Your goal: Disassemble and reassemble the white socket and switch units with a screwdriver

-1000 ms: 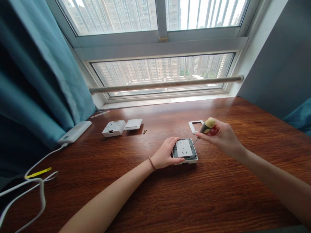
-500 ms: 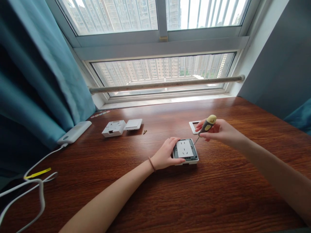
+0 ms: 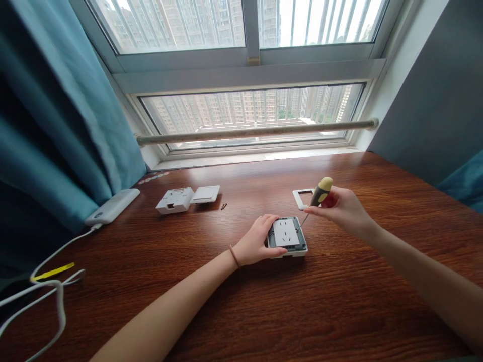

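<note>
A wall socket (image 3: pixel 286 233) with a white face and grey inner frame sits in a white box on the wooden table. My left hand (image 3: pixel 258 240) grips its left side, thumb along the near edge and fingers at the far edge. In my right hand (image 3: pixel 335 206) is a screwdriver (image 3: pixel 321 192) with a yellow and grey handle, pinched between thumb and fingers. Its thin shaft slants down to the right part of the socket's grey frame, where a screw may sit; the tip is too small to make out. Behind the screwdriver lies a white cover frame (image 3: pixel 298 199), partly hidden.
At the back left stand a white mounting box (image 3: pixel 174 200) and a white switch panel (image 3: pixel 206 194), with small screws (image 3: pixel 224 206) beside them. Further left, a white power bank (image 3: pixel 112 206) has a cable (image 3: pixel 62 306) with a yellow tie (image 3: pixel 55 271). A window bar crosses behind the table.
My right hand has shifted its fingers on the screwdriver handle and turned, with the tip staying at the socket's right side. My left hand keeps its hold.
</note>
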Demonstrator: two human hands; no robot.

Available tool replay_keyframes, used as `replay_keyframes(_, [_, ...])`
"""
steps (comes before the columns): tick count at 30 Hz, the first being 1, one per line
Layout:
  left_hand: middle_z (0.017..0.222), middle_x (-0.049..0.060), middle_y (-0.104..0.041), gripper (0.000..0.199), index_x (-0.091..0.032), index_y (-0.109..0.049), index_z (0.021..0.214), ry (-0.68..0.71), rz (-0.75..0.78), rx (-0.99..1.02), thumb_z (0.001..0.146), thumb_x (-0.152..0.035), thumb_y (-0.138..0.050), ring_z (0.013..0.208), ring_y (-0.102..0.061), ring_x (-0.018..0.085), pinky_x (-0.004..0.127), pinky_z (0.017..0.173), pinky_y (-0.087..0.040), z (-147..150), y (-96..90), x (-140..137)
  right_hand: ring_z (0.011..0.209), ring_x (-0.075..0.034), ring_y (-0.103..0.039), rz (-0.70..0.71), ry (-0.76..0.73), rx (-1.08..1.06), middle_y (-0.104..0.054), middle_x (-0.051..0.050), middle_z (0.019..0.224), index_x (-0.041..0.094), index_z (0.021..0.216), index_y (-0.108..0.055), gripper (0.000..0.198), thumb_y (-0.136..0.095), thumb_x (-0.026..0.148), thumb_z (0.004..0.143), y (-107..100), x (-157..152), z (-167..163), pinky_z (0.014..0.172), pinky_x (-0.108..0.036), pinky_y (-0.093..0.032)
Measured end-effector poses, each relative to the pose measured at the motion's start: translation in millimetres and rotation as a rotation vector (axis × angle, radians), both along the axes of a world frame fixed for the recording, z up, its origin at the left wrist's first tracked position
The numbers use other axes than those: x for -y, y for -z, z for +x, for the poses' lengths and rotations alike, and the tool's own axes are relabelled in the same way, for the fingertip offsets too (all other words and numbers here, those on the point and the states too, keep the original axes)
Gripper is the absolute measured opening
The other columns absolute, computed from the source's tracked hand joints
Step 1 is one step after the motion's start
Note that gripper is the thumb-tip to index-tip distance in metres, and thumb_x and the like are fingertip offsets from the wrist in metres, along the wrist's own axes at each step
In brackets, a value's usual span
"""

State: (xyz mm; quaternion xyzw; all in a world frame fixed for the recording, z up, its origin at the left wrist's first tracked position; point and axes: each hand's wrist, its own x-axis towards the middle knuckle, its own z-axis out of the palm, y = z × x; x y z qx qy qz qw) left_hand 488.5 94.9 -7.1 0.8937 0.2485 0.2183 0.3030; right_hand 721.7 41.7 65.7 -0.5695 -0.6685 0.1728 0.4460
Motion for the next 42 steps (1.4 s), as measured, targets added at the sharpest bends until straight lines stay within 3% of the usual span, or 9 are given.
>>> replay_keyframes(3, [0.125,0.012,-0.045,0.071,-0.019,-0.038,0.127,0.003,0.005,-0.003,0.068,-0.045,-0.068,0.115,-0.043,0.027,0.043,0.101,-0.034,0.1,0.3,-0.4,0.052,-0.011,-0.046,0.053,0.029,-0.002,-0.054,0.001,0.057,0.016,0.067,-0.060,0.031,-0.075,0.043,0.062,1.2,2.3,-6.0,0.046,-0.023,-0.036])
replay_keyframes(7, [0.126,0.012,-0.045,0.071,-0.019,-0.036,0.127,-0.001,0.017,-0.005,0.069,-0.045,-0.068,0.116,-0.043,0.027,0.043,0.102,-0.034,-0.1,1.7,-0.3,0.054,-0.012,-0.052,0.084,0.052,-0.274,-0.060,-0.002,0.065,0.015,0.076,-0.060,0.030,-0.071,0.042,0.067,-9.2,1.5,-0.6,0.050,-0.025,-0.043])
replay_keyframes(10, [0.128,0.012,-0.044,0.072,-0.019,-0.035,0.128,-0.003,0.027,-0.001,0.069,-0.046,-0.067,0.118,-0.041,0.026,0.042,0.103,-0.032,-0.8,4.1,0.0,0.048,-0.009,-0.047,0.190,0.120,-0.390,-0.054,0.000,0.063,0.015,0.079,-0.060,0.029,-0.059,0.044,0.078,-17.9,-0.4,20.4,0.046,-0.023,-0.040])
replay_keyframes(13, [0.132,0.013,-0.042,0.075,-0.018,-0.034,0.130,-0.019,0.029,0.001,0.070,-0.048,-0.066,0.122,-0.039,0.027,0.043,0.105,-0.031,-1.6,7.4,-0.3,0.042,-0.008,-0.038,0.099,0.179,-0.254,-0.044,0.003,0.055,0.014,0.086,-0.064,0.036,-0.048,0.047,0.083,-6.3,-1.7,50.4,0.041,-0.023,-0.033])
replay_keyframes(17, [0.135,0.015,-0.038,0.078,-0.017,-0.031,0.132,-0.034,0.034,0.002,0.070,-0.050,-0.065,0.125,-0.036,0.029,0.046,0.106,-0.029,-2.6,11.9,-1.3,0.050,-0.013,-0.045,-0.047,0.484,0.231,-0.051,0.000,0.055,0.013,0.084,-0.068,0.036,-0.050,0.044,0.078,40.1,-7.7,85.0,0.050,-0.025,-0.033])
replay_keyframes(20, [0.137,0.016,-0.036,0.079,-0.016,-0.031,0.133,-0.025,0.054,-0.001,0.070,-0.050,-0.064,0.127,-0.034,0.030,0.047,0.107,-0.028,-3.0,13.5,-1.6,0.051,-0.014,-0.047,-0.105,0.492,0.320,-0.052,0.001,0.052,0.015,0.084,-0.071,0.031,-0.055,0.040,0.072,70.2,-15.8,98.5,0.051,-0.025,-0.032])
replay_keyframes(23, [0.137,0.016,-0.036,0.077,-0.016,-0.031,0.133,-0.015,0.067,0.000,0.071,-0.050,-0.063,0.128,-0.034,0.030,0.047,0.107,-0.028,-3.2,13.4,-1.7,0.053,-0.015,-0.050,-0.162,0.467,0.386,-0.054,0.000,0.053,0.019,0.089,-0.071,0.030,-0.054,0.037,0.072,85.5,-22.5,104.4,0.052,-0.024,-0.032])
replay_keyframes(33, [0.137,0.017,-0.036,0.076,-0.015,-0.030,0.133,-0.010,0.080,-0.045,0.074,-0.050,-0.061,0.128,-0.033,0.029,0.046,0.108,-0.027,-2.7,12.5,-1.9,0.062,-0.018,-0.056,-0.256,0.447,0.515,-0.064,-0.003,0.067,0.022,0.102,-0.067,0.034,-0.054,0.037,0.075,99.4,-27.7,116.6,0.057,-0.025,-0.034])
replay_keyframes(42, [0.136,0.016,-0.036,0.081,-0.017,-0.027,0.134,0.014,0.088,-0.019,0.070,-0.050,-0.064,0.127,-0.034,0.031,0.047,0.107,-0.028,-3.7,9.6,-0.6,0.065,-0.018,-0.057,-0.303,0.453,0.561,-0.064,-0.005,0.073,0.021,0.099,-0.067,0.033,-0.054,0.041,0.076,96.8,-26.1,117.8,0.056,-0.025,-0.034])
